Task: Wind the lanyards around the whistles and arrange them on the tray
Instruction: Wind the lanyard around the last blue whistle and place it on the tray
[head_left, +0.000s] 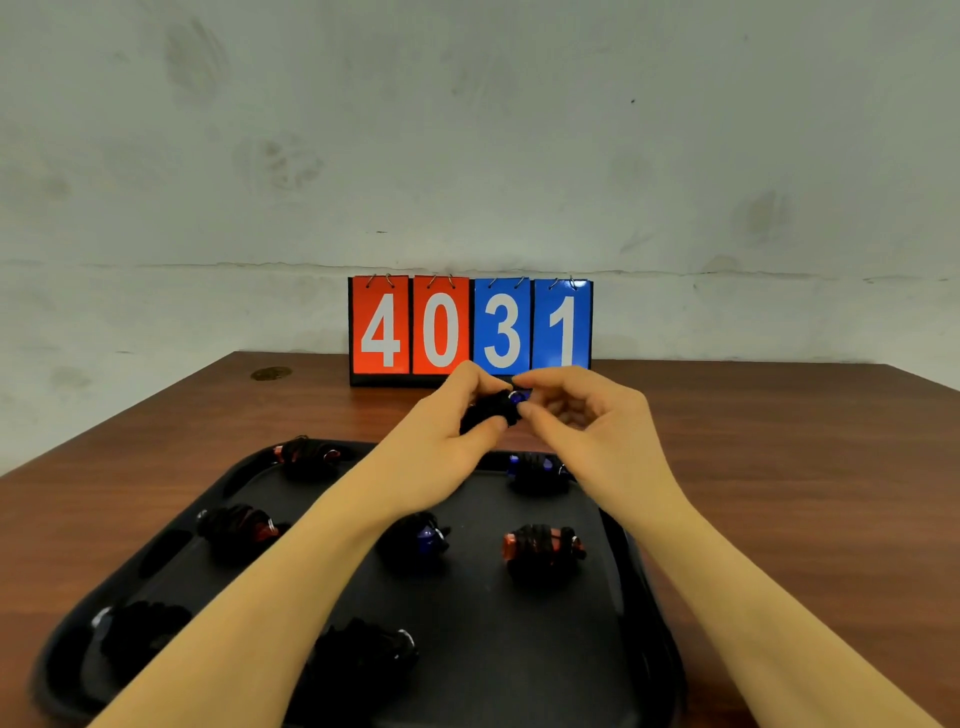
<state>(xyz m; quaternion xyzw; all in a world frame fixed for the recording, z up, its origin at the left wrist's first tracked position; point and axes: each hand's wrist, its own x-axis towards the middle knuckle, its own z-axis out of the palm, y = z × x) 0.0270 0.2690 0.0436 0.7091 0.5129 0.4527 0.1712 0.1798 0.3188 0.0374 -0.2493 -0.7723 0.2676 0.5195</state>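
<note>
Item: blue whistle (511, 400), lanyard nearly wound, held above the tray's far edge.

Left hand (457, 415) grips the black-wound bundle; right hand (566, 410) pinches at its ring end, apparently tucking the cord's tail. Tray (618, 561) on the table (779, 467) carries seven wound whistles in rows; the far row shows a gap at centre. Next move, by judgement: secure the end, then set the bundle in that gap without loosening the wraps.

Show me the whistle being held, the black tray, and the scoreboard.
held whistle (491, 410), head view, on its black lanyard winding
black tray (615, 525), head view, on its right rim
scoreboard (440, 330), head view, on the red zero card
</note>
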